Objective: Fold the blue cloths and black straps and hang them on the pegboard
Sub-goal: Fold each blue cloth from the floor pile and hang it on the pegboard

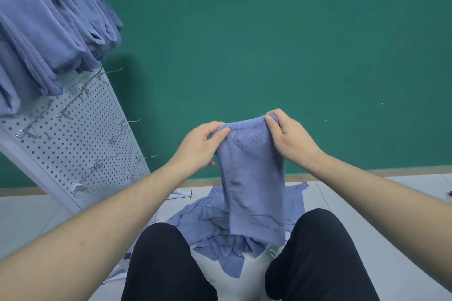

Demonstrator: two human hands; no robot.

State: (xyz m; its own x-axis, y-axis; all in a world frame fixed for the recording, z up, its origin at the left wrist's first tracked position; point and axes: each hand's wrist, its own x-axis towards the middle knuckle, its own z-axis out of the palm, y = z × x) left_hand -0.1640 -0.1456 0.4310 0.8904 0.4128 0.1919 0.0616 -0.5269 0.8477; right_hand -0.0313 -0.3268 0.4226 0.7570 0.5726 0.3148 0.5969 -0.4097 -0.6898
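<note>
Nearest the camera were the knees point(168, 264) in black trousers, and between them, on the pale floor point(29, 222), lay the pile point(210, 225) of loose blue cloths waiting their turn. Above it hung the cloth point(252, 178), held up in front of the green wall point(269, 32): the left hand point(198, 149) pinched its top left corner between thumb and fingers, the right hand point(288, 137) gripped the top right corner with fingers curled over the edge. It was a dusty blue terry piece, already doubled into a long narrow panel, with a stitched band and faint lettering near its lower hem. It looked light, soft and floppy, no risk of breaking, though it would likely sag and slide open if held anywhere but the top corners or the folded edge. To the left leaned the pegboard point(73, 134), white and perforated, its wire hooks point(115, 71) mostly bare, while the hung cloths point(49, 32) crowded its upper rows. No black straps were in sight.
</note>
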